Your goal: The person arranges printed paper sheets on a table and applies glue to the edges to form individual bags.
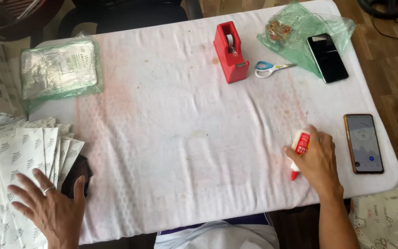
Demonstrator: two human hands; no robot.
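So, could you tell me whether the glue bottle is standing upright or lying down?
Lying down: the glue bottle rests on the tablecloth under the right hand, red cap toward the person.

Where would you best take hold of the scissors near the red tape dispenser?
Take the scissors by the blue handle loops, coming from above on the tape dispenser side. They lie flat, blades closed and pointing right toward the green bag, so the loops are the free, blunt end.

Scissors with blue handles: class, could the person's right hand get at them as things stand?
Probably yes, once free: the right hand holds a glue bottle, and only bare tablecloth lies between it and the scissors.
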